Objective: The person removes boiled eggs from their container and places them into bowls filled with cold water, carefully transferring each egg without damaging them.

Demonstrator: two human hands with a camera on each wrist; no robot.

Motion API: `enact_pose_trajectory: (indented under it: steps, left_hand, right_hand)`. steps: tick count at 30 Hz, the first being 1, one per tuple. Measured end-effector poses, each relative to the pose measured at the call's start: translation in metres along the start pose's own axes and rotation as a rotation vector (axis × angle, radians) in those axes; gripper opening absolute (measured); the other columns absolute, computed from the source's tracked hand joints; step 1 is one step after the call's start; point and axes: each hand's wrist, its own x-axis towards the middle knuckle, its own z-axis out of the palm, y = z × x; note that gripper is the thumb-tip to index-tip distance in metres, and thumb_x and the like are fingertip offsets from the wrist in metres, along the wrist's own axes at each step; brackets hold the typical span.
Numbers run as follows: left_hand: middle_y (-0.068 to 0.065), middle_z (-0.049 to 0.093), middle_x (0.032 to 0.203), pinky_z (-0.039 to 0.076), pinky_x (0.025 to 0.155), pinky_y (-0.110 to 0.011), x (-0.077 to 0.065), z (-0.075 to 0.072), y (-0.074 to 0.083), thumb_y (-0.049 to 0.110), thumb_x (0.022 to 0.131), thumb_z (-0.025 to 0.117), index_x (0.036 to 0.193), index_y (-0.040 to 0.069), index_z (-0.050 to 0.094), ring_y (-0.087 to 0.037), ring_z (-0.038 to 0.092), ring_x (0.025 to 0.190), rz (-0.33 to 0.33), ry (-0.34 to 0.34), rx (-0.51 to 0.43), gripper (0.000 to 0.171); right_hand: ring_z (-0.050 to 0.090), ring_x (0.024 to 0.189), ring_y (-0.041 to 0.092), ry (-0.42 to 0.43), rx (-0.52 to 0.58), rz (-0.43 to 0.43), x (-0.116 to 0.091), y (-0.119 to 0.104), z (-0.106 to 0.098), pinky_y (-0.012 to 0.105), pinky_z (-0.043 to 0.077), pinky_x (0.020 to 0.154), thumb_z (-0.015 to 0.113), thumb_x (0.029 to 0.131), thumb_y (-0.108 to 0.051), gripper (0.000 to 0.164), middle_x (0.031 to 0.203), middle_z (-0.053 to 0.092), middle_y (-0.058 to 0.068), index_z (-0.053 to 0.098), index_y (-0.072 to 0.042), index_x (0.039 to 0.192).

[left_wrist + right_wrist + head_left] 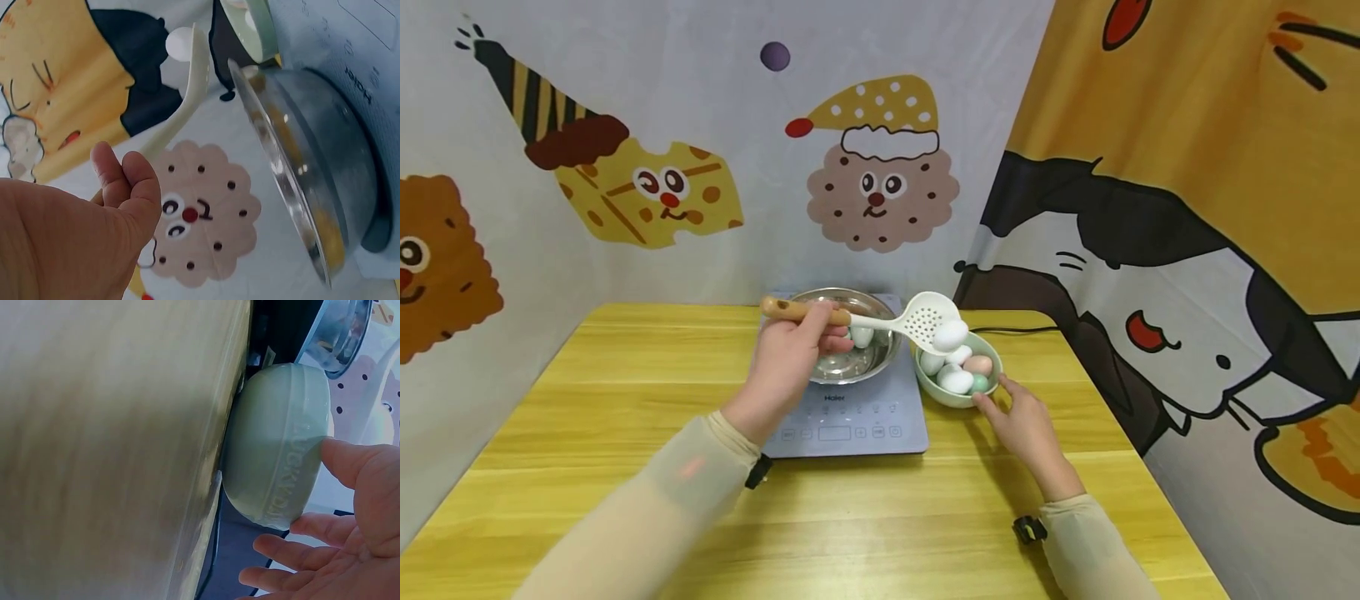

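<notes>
The wooden handle [786, 309] of a slotted spoon [919, 318] is being gripped by the left hand [786, 358], with the fingers curled round it. The spoon is being pointed to about 3 o'clock, and a white egg [951, 335] is being held up on its end, over the back edge of a green bowl [947, 401]. The spoon is being held nearly flat, probably so that the egg is being stopped from rolling off.

The side of the green bowl, at about 4 o'clock, is being touched by the thumb and a finger of the right hand [1022, 425]. Its other fingers are being spread out, with nothing in them. The bowl is likely being steadied this way. White, pink and green eggs [957, 381] are being held inside it.

At 9 o'clock from the green bowl, a shiny metal bowl [874, 354] is being held up by a flat cooker [898, 387]. A pale egg [862, 337] is being partly hidden there by the left hand. Both bowl rims are sitting below the spoon, so a low swing could be getting blocked. All this is being carried by the counter [865, 525]. A black cord [1018, 329] is lying at 2 o'clock from the green bowl.
</notes>
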Motion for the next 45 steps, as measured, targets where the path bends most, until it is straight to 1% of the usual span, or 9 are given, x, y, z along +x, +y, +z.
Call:
enact_pose_trajectory:
  steps: [11,17,23,28,31,34,36,39,45]
  left_hand:
    - [-0.01,0.077,0.092,0.057,0.066,-0.023,0.004,0.03,-0.02,0.031,0.108,0.058,0.108,0.009,0.079,-0.018,0.078,0.077,0.186,0.024,0.366,0.03]
    - [-0.01,0.076,0.099,0.056,0.061,-0.021,0.005,0.039,-0.03,0.028,0.107,0.06,0.12,0.009,0.077,-0.027,0.079,0.08,0.262,0.039,0.373,0.029]
    - [-0.006,0.078,0.096,0.054,0.058,-0.021,0.0,0.037,-0.024,0.029,0.108,0.06,0.122,0.011,0.078,-0.017,0.077,0.077,0.329,0.058,0.401,0.029]
    - [-0.008,0.08,0.103,0.058,0.069,-0.018,-0.012,0.013,-0.008,0.023,0.109,0.062,0.126,0.008,0.077,-0.017,0.077,0.083,0.463,0.029,0.326,0.027]
    - [-0.016,0.08,0.112,0.063,0.078,-0.018,-0.025,-0.012,0.001,0.01,0.107,0.063,0.125,-0.002,0.076,-0.016,0.077,0.086,0.584,0.006,0.23,0.025]
    - [-0.025,0.078,0.117,0.064,0.081,-0.016,-0.04,-0.042,0.006,-0.006,0.103,0.063,0.121,-0.01,0.075,-0.009,0.077,0.088,0.734,0.001,0.239,0.023]
    - [-0.027,0.077,0.117,0.061,0.075,-0.011,-0.049,-0.062,0.009,-0.01,0.1,0.063,0.12,-0.011,0.075,-0.003,0.076,0.09,0.835,0.007,0.323,0.023]
    - [-0.023,0.079,0.109,0.053,0.063,-0.007,-0.058,-0.089,0.009,0.005,0.107,0.063,0.12,-0.008,0.076,0.0,0.071,0.088,1.011,0.012,0.529,0.023]
    - [-0.013,0.08,0.097,0.054,0.07,-0.008,-0.061,-0.124,0.007,0.034,0.113,0.054,0.111,-0.005,0.079,-0.011,0.065,0.076,1.227,-0.038,0.783,0.047]
  right_hand:
    - [0.047,0.147,0.053,0.0,-0.007,-0.002,0.002,0.0,0.003,0.068,0.044,0.12,0.061,0.107,-0.052,0.081,0.159,0.048,0.034,0.043,0.007,0.159]
    - [0.047,0.148,0.052,-0.005,-0.005,0.0,0.003,0.001,0.004,0.067,0.043,0.121,0.06,0.107,-0.052,0.081,0.159,0.048,0.033,0.042,0.007,0.159]
    - [0.047,0.148,0.052,-0.007,-0.004,0.008,0.002,0.001,0.006,0.067,0.043,0.122,0.061,0.107,-0.051,0.08,0.16,0.047,0.033,0.042,0.007,0.159]
    - [0.047,0.148,0.052,-0.009,0.002,0.001,0.003,0.001,0.006,0.067,0.043,0.122,0.06,0.108,-0.053,0.081,0.16,0.047,0.033,0.041,0.006,0.16]
    - [0.046,0.149,0.052,-0.013,0.009,0.0,0.004,0.002,0.006,0.067,0.042,0.122,0.06,0.108,-0.052,0.081,0.16,0.047,0.032,0.04,0.005,0.161]
    - [0.046,0.149,0.052,-0.016,0.011,0.005,0.004,0.002,0.005,0.067,0.042,0.122,0.06,0.108,-0.053,0.081,0.161,0.047,0.032,0.04,0.005,0.161]
    - [0.045,0.149,0.052,-0.012,0.011,0.005,0.004,0.001,0.004,0.067,0.042,0.122,0.059,0.108,-0.053,0.081,0.161,0.046,0.033,0.04,0.005,0.161]
    - [0.045,0.149,0.053,-0.008,0.009,0.008,0.003,0.001,0.003,0.067,0.042,0.122,0.06,0.108,-0.053,0.081,0.161,0.046,0.033,0.04,0.006,0.161]
    - [0.045,0.149,0.053,-0.015,0.009,0.012,0.001,0.002,0.003,0.067,0.042,0.122,0.06,0.108,-0.051,0.081,0.161,0.046,0.033,0.039,0.007,0.161]
